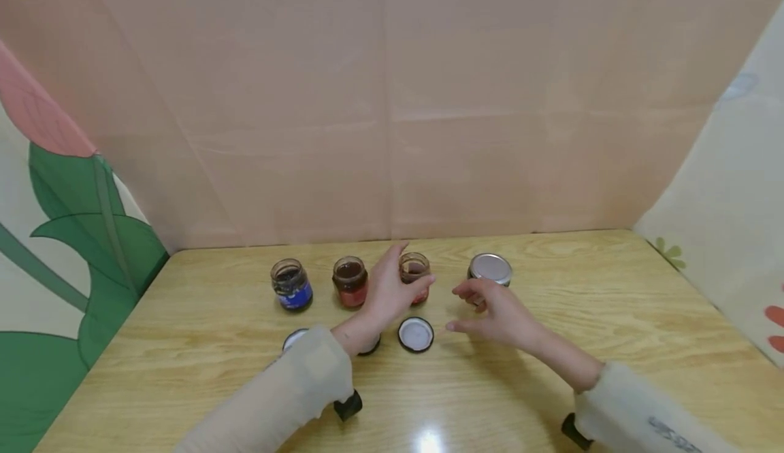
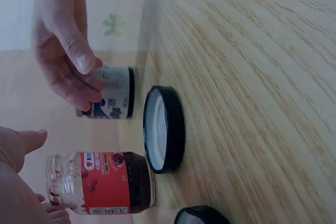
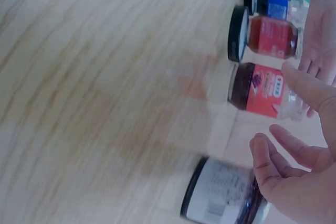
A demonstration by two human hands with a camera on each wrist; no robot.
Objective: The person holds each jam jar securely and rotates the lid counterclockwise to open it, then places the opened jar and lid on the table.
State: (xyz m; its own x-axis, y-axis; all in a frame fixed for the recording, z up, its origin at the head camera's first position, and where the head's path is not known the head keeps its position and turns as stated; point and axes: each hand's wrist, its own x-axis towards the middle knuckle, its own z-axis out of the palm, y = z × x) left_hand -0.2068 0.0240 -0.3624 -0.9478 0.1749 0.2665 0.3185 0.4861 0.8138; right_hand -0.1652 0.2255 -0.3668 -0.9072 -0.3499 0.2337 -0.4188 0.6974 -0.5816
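My left hand [image 1: 387,288] is beside an uncapped jar with a red label [image 1: 420,295]. Its thumb stands apart from the glass in the left wrist view, and its fingers pass behind the jar's mouth. A black-rimmed lid [image 1: 416,334] lies with its pale inside up in front of that jar. My right hand [image 1: 502,313] hovers between this jar and a capped jar [image 1: 490,269], its fingers loosely bent around nothing. In the right wrist view the capped jar shows a white label [image 3: 218,190]; whether a fingertip touches it I cannot tell.
Left of my left hand stand another open red-labelled jar [image 1: 351,283] and an open blue-labelled jar [image 1: 292,286]. Two more lids, one a pale lid [image 1: 294,338], lie partly hidden by my left forearm. A pinkish cloth [image 1: 386,133] hangs behind the wooden table [image 1: 184,371].
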